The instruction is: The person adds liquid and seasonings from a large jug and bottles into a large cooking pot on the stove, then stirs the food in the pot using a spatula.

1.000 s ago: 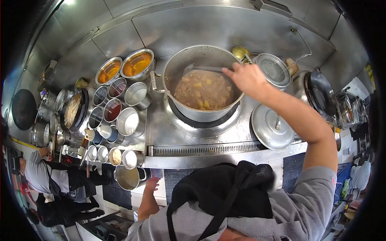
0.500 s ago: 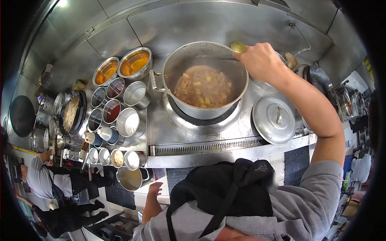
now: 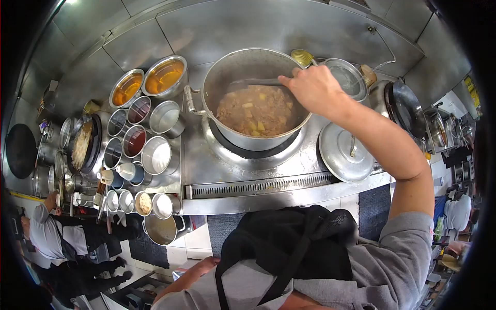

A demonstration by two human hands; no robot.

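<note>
A large metal pot [image 3: 219,71] stands on the round burner, holding a steaming brown stew [image 3: 251,111] with meat and yellow chunks. Over the pot's right rim, my right hand [image 3: 314,89] is closed around the handle of a long-handled metal utensil [image 3: 268,81]. That utensil reaches leftward across the inside of the pot, its head at the far edge of the stew. My left hand [image 3: 205,265] hangs low beside the black apron, away from the stove, with its fingers mostly hidden.
A metal lid [image 3: 346,152] lies right of the pot. Left stand bowls of amber liquid [image 3: 164,77], several metal containers [image 3: 157,155] and squeeze bottles [image 3: 111,178]. A strainer [image 3: 345,77] and open can [image 3: 301,57] sit behind my hand. Two people [image 3: 44,235] are at lower left.
My right hand has moved left and down over the pot, bringing the utensil across the stew. My left hand has dropped closer to the apron. The view has shifted slightly.
</note>
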